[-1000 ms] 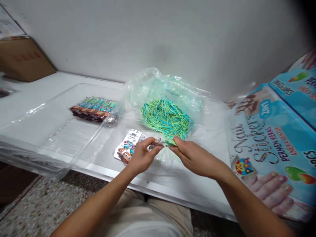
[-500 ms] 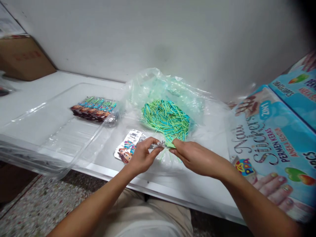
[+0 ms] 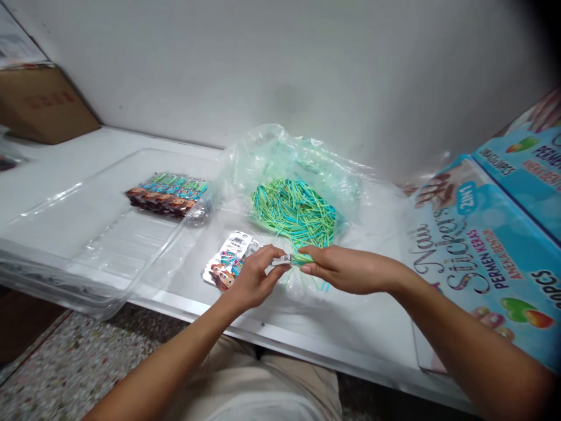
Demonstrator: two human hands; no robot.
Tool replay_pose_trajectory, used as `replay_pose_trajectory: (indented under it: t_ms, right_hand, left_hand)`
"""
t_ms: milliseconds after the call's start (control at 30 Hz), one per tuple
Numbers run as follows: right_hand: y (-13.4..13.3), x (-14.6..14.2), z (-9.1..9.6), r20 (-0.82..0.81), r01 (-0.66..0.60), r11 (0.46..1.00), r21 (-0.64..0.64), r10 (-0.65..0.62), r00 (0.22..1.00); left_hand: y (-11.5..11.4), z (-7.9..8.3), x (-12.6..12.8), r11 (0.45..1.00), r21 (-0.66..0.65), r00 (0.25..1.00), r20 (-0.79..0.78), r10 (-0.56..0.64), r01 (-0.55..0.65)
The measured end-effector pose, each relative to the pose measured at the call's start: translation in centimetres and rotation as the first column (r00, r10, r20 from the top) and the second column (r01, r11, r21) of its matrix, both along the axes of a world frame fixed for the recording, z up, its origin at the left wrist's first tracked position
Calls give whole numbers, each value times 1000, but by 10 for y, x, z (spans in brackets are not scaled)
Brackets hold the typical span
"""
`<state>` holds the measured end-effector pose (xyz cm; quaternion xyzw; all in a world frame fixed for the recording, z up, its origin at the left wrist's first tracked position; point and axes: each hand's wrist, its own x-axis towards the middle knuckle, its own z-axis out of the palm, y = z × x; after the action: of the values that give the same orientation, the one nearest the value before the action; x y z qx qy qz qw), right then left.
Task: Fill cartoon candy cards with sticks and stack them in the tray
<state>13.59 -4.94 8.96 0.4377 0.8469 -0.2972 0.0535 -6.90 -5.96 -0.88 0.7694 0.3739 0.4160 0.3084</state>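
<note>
My left hand point(image 3: 258, 275) is closed on a small silver-white sachet point(image 3: 283, 261), pinched between thumb and fingers. My right hand point(image 3: 335, 268) pinches thin green sticks point(image 3: 301, 257) against the sachet's end; whether they reach inside it cannot be made out. Just behind the hands, a heap of thin green and blue sticks point(image 3: 293, 211) lies in an opened clear plastic bag point(image 3: 280, 146). Flat printed sachets point(image 3: 225, 266) with a cartoon face and a barcode lie beside my left hand, partly covered by it.
To the left stands a clear plastic tub point(image 3: 118, 292) holding a row of filled packets point(image 3: 169, 193). Blue printed boxes point(image 3: 477, 257) stand on the right, close to my right forearm. A cardboard box point(image 3: 48, 105) sits at the back left, and a white wall point(image 3: 280, 64) rises behind the table.
My right hand has turned slightly flatter, and more of the green sticks shows between its fingers. The front blue box has shifted, showing its lower edge. My left hand stays nearly in place.
</note>
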Motion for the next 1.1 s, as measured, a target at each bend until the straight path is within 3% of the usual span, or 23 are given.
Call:
replay_pose_trajectory:
  t_ms: [133, 400, 567, 700, 767, 833, 900, 933, 967, 1100]
  right_hand:
    - [0, -1, -1, -72, -13, 1000, -28, 11, 997]
    - [-7, -15, -5, 232, -22, 994, 109, -4, 973]
    - [-7, -27, 3, 54, 7, 979, 204, -18, 998]
    - [-10, -48, 3, -154, 160, 904, 397, -106, 982]
    - [-10, -52, 1, -409, 249, 904, 346, -94, 908]
    - [-8, -50, -2, -677, 382, 899, 215, -145, 722]
    - [-6, -44, -9, -809, 512, 856, 72, -250, 532]
    - [-6, -41, -14, -821, 548, 836, 18, -300, 485]
    - [-6, -39, -20, -805, 547, 837, -26, -342, 485]
    - [-12, -44, -43, -678, 371, 920, -128, -354, 644]
  left_hand:
    - [0, 1, -2, 1000, -26, 1000, 23, -3, 4]
    - [-1, 0, 1, 995, 56, 996, -52, -79, 82]
    - [-4, 8, 8, 993, -105, 996, 65, -54, 60]
    - [-6, 12, 16, 961, -269, 974, 225, -9, 71]
    - [-5, 13, 19, 911, -392, 935, 355, 22, 127]
    - [-3, 16, 19, 832, -506, 852, 517, 83, 226]
    - [0, 21, 15, 769, -571, 756, 628, 183, 288]
    - [2, 24, 12, 755, -585, 719, 657, 226, 296]
    - [4, 27, 9, 756, -589, 694, 672, 260, 287]
    - [7, 35, 0, 824, -524, 655, 704, 274, 218]
